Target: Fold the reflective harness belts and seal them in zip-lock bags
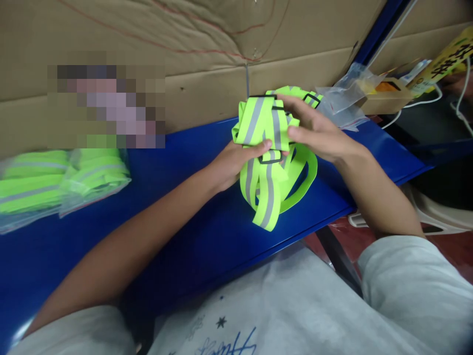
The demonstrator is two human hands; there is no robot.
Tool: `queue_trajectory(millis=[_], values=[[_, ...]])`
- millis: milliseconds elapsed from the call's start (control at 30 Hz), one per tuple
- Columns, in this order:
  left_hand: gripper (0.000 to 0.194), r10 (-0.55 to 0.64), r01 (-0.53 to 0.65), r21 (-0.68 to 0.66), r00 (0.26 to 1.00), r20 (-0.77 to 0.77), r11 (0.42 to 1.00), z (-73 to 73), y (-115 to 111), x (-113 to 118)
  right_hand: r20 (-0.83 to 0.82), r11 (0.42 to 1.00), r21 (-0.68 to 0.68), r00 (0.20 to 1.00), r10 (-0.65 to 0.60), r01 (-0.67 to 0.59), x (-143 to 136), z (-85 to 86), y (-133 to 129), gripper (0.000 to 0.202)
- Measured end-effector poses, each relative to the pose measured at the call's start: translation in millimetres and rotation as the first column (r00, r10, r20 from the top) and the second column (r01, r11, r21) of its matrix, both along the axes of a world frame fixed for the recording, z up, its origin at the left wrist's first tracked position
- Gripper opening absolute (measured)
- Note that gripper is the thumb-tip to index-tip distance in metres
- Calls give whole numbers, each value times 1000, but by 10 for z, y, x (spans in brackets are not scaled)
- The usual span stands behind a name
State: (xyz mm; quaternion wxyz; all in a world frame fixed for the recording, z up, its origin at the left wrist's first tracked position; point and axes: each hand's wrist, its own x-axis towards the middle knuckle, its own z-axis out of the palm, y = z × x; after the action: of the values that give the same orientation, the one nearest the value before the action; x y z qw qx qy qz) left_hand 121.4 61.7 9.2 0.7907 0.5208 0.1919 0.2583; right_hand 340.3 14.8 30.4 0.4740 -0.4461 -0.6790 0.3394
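Note:
A bundle of neon yellow-green reflective straps (254,123) with grey stripes and black buckles is held above the blue table. My left hand (240,158) grips it from below and the left, thumb across the front by a buckle. At the right side, my right hand (314,125) has its fingers behind the bundle and its thumb pressed on the near side. Loose loops of strap hang under my hands toward the tabletop. Part of the strap with another buckle shows behind my right fingers. The fingertips of both hands are partly hidden by the straps.
Clear plastic bags of folded neon straps (96,170) lie at the left on the blue table (177,236). Behind stands a cardboard wall (207,93). At the right are empty plastic bags (347,98), a small cardboard box (388,98), a yellow package (443,64) and white cables.

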Motion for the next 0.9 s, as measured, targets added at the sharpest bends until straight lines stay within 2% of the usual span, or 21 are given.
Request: queue_trajectory(millis=[100,200,300,400,467,567,733,800,900], values=[[35,-57,57,-32,998,-3,998,-17,-8,8,-58,996,-79,998,-33,29,-110,-61,-37,58],[32,-48,50,-140,999,20,989,-48,-25,52,-142,992,-107,986,-86,71,-205,-76,-86,56],[25,-39,52,-227,998,58,973,-62,-36,84,-119,983,-32,976,-184,182,-226,-63,-94,63],[24,-56,60,-211,998,27,976,-37,-26,72,28,965,108,970,-242,238,-189,-60,-68,66],[24,-62,58,-146,998,-20,988,-2,-7,47,135,953,207,958,-252,221,-161,-67,-55,67],[18,-55,51,-66,997,-60,996,49,10,17,217,941,277,941,-260,196,-136,-80,-51,70],[27,-115,99,-159,989,-91,982,30,-55,38,253,905,362,910,-328,226,-91,-81,-68,71],[26,-117,101,-174,990,-84,980,11,-82,53,324,897,414,895,-307,158,-67,-71,-91,62],[27,-146,147,-134,989,18,980,25,-78,47,459,869,494,841,-286,26,-52,-57,-135,50]])
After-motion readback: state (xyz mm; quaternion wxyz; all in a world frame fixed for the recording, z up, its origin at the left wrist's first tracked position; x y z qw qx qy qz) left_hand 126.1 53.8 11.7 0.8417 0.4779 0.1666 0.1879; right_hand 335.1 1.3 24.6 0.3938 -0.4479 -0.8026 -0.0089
